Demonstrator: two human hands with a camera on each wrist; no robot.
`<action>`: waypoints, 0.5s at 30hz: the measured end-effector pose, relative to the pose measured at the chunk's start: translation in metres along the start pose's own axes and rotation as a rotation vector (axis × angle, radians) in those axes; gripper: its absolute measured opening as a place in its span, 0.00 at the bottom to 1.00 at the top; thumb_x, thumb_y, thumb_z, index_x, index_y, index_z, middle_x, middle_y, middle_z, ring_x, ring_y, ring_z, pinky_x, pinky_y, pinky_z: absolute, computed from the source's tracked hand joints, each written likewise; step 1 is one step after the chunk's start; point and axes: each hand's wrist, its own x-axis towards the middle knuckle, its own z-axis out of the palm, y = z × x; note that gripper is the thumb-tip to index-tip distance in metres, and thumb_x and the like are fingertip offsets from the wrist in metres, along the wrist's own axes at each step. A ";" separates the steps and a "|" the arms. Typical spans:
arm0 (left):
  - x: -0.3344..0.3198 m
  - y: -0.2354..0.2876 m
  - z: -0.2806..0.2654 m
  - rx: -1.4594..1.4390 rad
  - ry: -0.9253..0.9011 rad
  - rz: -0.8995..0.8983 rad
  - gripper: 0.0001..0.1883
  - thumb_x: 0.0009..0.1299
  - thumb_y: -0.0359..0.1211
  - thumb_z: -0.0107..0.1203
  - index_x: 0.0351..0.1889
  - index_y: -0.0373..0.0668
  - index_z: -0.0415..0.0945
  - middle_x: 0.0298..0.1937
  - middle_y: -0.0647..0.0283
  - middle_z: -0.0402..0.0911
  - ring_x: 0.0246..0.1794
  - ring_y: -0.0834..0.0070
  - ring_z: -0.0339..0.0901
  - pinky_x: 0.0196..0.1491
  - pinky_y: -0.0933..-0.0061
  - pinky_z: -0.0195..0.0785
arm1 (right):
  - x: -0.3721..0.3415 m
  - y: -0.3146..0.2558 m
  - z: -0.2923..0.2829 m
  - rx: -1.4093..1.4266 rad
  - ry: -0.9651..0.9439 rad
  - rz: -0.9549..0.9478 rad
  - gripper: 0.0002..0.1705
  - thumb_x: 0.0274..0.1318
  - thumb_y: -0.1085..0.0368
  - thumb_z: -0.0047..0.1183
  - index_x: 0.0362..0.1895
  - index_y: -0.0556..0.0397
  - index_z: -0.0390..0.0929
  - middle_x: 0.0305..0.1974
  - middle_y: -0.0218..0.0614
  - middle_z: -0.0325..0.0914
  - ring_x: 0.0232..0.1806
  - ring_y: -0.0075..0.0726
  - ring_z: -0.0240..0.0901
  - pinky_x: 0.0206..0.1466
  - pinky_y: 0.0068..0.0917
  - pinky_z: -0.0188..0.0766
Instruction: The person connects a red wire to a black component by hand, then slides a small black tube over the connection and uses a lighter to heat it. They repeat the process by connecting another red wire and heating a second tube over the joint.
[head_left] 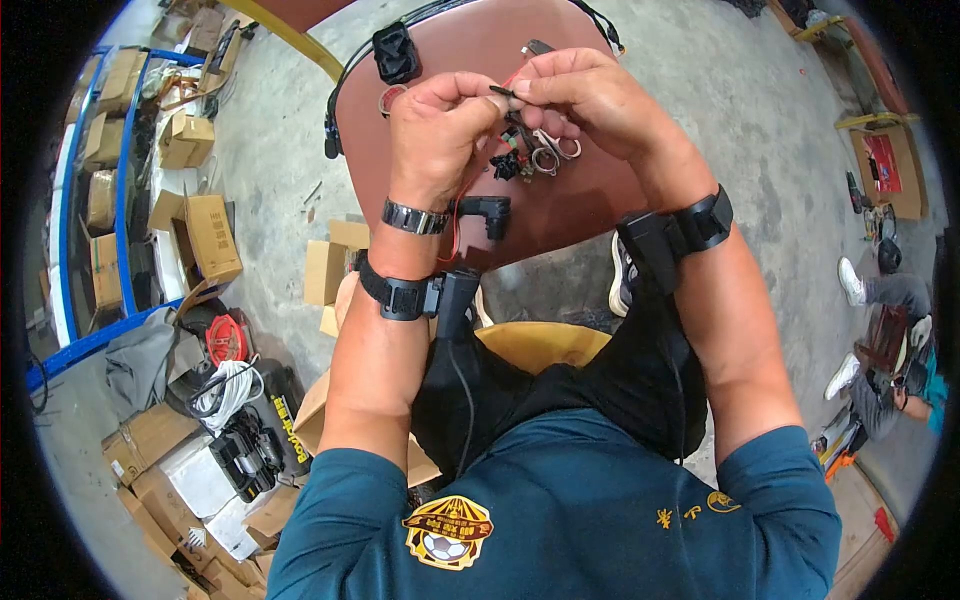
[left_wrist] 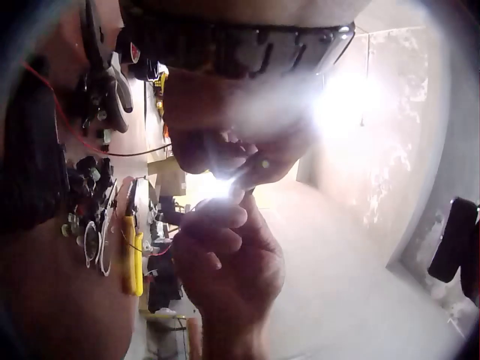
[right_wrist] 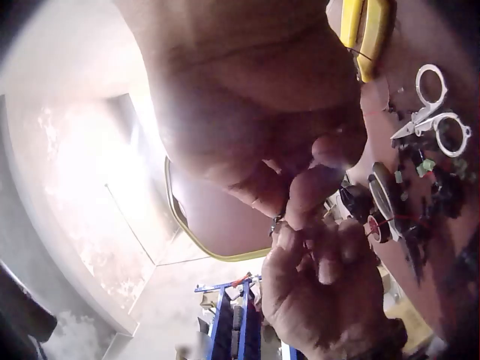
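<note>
Above the reddish-brown tabletop (head_left: pixel 400 180), my left hand (head_left: pixel 440 135) and right hand (head_left: pixel 595 100) meet fingertip to fingertip. Between them is a small thin black piece (head_left: pixel 503 91), pinched by both; its exact kind I cannot tell. A red wire (head_left: pixel 457 225) hangs below my left hand and also crosses the left wrist view. Under the hands lie folding scissors (right_wrist: pixel 431 116) with silver loops, beside a pile of small black and green bits (head_left: pixel 508 163). Yellow-handled pliers (left_wrist: pixel 133 255) lie near them. A black angled part (head_left: pixel 485 212) sits close to my left wrist.
A black pouch-like item (head_left: pixel 396 53) and a small red ring-shaped item (head_left: pixel 392 98) are on the far left of the table. Black cable runs along its back edge. Cardboard boxes (head_left: pixel 205 235) and blue shelving (head_left: pixel 126 180) stand left; another person's legs (head_left: pixel 895 290) show right.
</note>
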 end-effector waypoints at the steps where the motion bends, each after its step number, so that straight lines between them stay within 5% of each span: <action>1: -0.002 0.000 0.000 -0.016 0.003 -0.004 0.03 0.64 0.21 0.58 0.35 0.32 0.81 0.24 0.67 0.80 0.19 0.88 0.71 0.21 0.86 0.62 | 0.000 0.003 0.001 0.030 0.003 -0.010 0.08 0.61 0.62 0.56 0.36 0.54 0.82 0.26 0.26 0.79 0.22 0.15 0.70 0.22 0.14 0.63; 9: -0.001 0.003 0.001 0.215 0.004 0.071 0.06 0.67 0.28 0.62 0.37 0.34 0.82 0.22 0.71 0.78 0.16 0.90 0.68 0.18 0.86 0.58 | -0.002 0.003 0.004 -0.077 0.086 -0.069 0.07 0.60 0.62 0.59 0.38 0.52 0.81 0.28 0.22 0.78 0.27 0.13 0.69 0.29 0.14 0.65; 12: -0.006 0.013 0.004 0.283 0.006 -0.045 0.06 0.67 0.29 0.63 0.38 0.36 0.83 0.27 0.71 0.80 0.22 0.86 0.73 0.25 0.82 0.68 | 0.000 0.010 0.004 -0.150 0.071 -0.138 0.07 0.60 0.62 0.60 0.38 0.52 0.81 0.29 0.23 0.79 0.29 0.14 0.71 0.30 0.15 0.66; 15: -0.008 -0.002 -0.005 0.291 0.022 0.049 0.05 0.67 0.29 0.62 0.38 0.37 0.83 0.30 0.68 0.82 0.25 0.83 0.77 0.29 0.77 0.72 | -0.003 0.008 0.000 0.050 0.011 -0.132 0.07 0.56 0.64 0.65 0.36 0.50 0.82 0.36 0.28 0.81 0.39 0.20 0.75 0.43 0.23 0.74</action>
